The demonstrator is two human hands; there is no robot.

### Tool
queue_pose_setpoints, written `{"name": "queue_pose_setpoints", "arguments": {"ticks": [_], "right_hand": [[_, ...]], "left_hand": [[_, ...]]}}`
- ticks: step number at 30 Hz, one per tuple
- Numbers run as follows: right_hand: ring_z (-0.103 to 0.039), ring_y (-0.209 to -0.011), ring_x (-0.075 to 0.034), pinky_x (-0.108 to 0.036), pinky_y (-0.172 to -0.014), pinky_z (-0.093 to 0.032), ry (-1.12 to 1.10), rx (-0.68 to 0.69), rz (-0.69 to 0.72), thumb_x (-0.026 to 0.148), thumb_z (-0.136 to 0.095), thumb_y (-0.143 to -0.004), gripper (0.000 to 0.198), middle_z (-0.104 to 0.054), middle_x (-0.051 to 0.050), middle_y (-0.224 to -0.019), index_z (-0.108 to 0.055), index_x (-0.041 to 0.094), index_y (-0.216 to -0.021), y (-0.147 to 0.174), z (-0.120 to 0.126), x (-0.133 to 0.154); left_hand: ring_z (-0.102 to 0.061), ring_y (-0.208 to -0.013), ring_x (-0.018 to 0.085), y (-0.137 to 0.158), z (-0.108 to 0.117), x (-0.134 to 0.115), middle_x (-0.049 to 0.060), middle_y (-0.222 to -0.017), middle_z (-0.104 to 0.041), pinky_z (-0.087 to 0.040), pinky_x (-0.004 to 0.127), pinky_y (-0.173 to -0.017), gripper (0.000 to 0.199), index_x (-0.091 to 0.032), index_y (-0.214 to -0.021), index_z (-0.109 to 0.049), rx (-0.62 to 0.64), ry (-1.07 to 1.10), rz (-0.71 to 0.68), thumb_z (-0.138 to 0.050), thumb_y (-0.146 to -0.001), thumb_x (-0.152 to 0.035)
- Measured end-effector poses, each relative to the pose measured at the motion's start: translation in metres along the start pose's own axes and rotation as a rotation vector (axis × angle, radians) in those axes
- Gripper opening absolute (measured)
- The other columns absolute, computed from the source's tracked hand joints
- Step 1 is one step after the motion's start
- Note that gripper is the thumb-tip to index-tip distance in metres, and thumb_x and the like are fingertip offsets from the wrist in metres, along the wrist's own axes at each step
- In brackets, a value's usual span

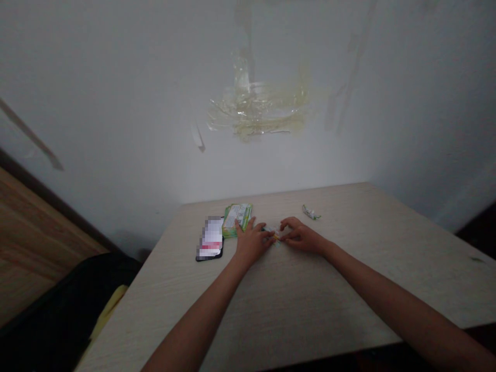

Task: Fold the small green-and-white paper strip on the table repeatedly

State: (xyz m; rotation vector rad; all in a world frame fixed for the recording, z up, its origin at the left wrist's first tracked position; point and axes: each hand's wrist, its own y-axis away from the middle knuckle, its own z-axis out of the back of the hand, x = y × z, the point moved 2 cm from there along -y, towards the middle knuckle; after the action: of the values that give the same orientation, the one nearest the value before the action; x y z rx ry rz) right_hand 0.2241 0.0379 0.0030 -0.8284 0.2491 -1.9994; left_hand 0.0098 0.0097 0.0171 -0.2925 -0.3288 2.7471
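Fingertips close in from both sides as we work on a small colorful item lying between our hands on a pale wooden table. Our left hand spreads its fingers, some reaching to the edge of a stack of green-and-white packets, its thumb side turned toward the item. Our right hand curls opposite, thumb and forefinger beside the piece; we cannot tell whether either hand grips it firmly. A phone lies just left of the stack, and a crumpled wrapper sits beyond our right hand, near the wall. The step in hand appears to be close, two-handed fingertip handling; the next move, we judge, calls for a light, steady pinch and well-matched hands.
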Motion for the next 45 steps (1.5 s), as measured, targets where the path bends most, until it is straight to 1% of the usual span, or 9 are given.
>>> {"name": "queue_pose_setpoints", "arguments": {"ticks": [5, 10, 18, 25, 31, 34, 37, 41, 45], "right_hand": [[-0.05, -0.121, -0.022, -0.044, -0.106, -0.041, -0.01, -0.004, -0.049, 0.027, -0.062, -0.091, 0.02, -0.056, -0.007, -0.126, -0.076, 0.032, -0.105, 0.0, -0.001, 0.005], [-0.05, -0.12, -0.022, -0.043, -0.106, -0.041, -0.035, 0.022, -0.051, 0.026, -0.063, -0.09, 0.02, -0.056, -0.007, -0.124, -0.076, 0.031, -0.104, -0.001, 0.0, 0.005], [-0.05, -0.119, -0.022, -0.042, -0.105, -0.042, -0.043, 0.051, -0.013, 0.02, -0.065, -0.087, 0.021, -0.059, -0.007, -0.118, -0.077, 0.029, -0.103, 0.0, 0.0, 0.004], [-0.049, -0.118, -0.023, -0.043, -0.104, -0.042, -0.001, 0.072, 0.029, 0.015, -0.064, -0.085, 0.025, -0.06, -0.008, -0.11, -0.076, 0.026, -0.104, 0.0, 0.0, 0.01], [-0.052, -0.114, -0.023, -0.041, -0.099, -0.047, 0.05, 0.087, 0.079, 0.013, -0.06, -0.087, 0.023, -0.062, -0.009, -0.102, -0.075, 0.023, -0.101, 0.001, 0.001, 0.02], [-0.054, -0.11, -0.022, -0.039, -0.095, -0.049, 0.087, 0.106, 0.083, 0.013, -0.058, -0.088, 0.025, -0.062, -0.009, -0.101, -0.074, 0.022, -0.104, 0.006, 0.001, 0.023], [-0.054, -0.111, -0.024, -0.039, -0.093, -0.05, 0.147, 0.084, 0.095, 0.014, -0.058, -0.088, 0.025, -0.062, -0.01, -0.104, -0.073, 0.021, -0.106, 0.01, -0.001, 0.025], [-0.055, -0.108, -0.023, -0.038, -0.093, -0.05, 0.184, 0.056, 0.065, 0.014, -0.058, -0.088, 0.024, -0.062, -0.01, -0.106, -0.073, 0.021, -0.105, 0.012, -0.003, 0.028], [-0.055, -0.107, -0.021, -0.037, -0.094, -0.049, 0.147, 0.023, 0.002, 0.016, -0.058, -0.089, 0.023, -0.062, -0.01, -0.108, -0.074, 0.022, -0.105, 0.012, -0.005, 0.027]], "left_hand": [[-0.029, -0.144, 0.034, 0.0, -0.002, 0.002, -0.005, -0.138, -0.06, 0.012, 0.073, -0.111, 0.027, -0.05, -0.109, -0.07, 0.007, 0.02, 0.012, -0.053, -0.089, -0.057], [-0.029, -0.143, 0.036, 0.001, -0.004, 0.003, -0.004, -0.137, -0.06, 0.014, 0.075, -0.109, 0.028, -0.048, -0.109, -0.071, -0.017, 0.015, 0.002, -0.054, -0.089, -0.056], [-0.03, -0.143, 0.036, 0.0, -0.004, 0.005, -0.005, -0.137, -0.06, 0.013, 0.076, -0.108, 0.028, -0.051, -0.109, -0.069, -0.015, 0.006, 0.01, -0.052, -0.089, -0.057], [-0.031, -0.143, 0.036, 0.0, -0.004, 0.005, -0.005, -0.138, -0.06, 0.007, 0.078, -0.108, 0.029, -0.051, -0.111, -0.068, 0.0, -0.028, 0.011, -0.051, -0.089, -0.058], [-0.031, -0.143, 0.035, 0.0, -0.005, 0.004, -0.005, -0.138, -0.06, 0.007, 0.078, -0.108, 0.029, -0.05, -0.111, -0.069, -0.02, -0.036, 0.0, -0.051, -0.089, -0.058], [-0.031, -0.142, 0.035, 0.0, -0.005, 0.004, -0.004, -0.137, -0.06, 0.007, 0.078, -0.109, 0.029, -0.049, -0.111, -0.069, -0.022, -0.028, -0.002, -0.051, -0.09, -0.058], [-0.032, -0.142, 0.035, 0.0, -0.005, 0.004, -0.004, -0.137, -0.06, 0.007, 0.077, -0.109, 0.029, -0.049, -0.11, -0.07, -0.011, -0.021, 0.001, -0.051, -0.089, -0.057], [-0.031, -0.143, 0.035, -0.001, -0.005, 0.003, -0.005, -0.137, -0.06, 0.008, 0.077, -0.109, 0.028, -0.048, -0.108, -0.07, -0.011, -0.012, 0.001, -0.053, -0.089, -0.056], [-0.031, -0.142, 0.035, -0.004, -0.007, 0.0, -0.004, -0.136, -0.061, 0.008, 0.077, -0.109, 0.027, -0.044, -0.102, -0.073, -0.021, 0.024, 0.021, -0.053, -0.089, -0.055]]}}
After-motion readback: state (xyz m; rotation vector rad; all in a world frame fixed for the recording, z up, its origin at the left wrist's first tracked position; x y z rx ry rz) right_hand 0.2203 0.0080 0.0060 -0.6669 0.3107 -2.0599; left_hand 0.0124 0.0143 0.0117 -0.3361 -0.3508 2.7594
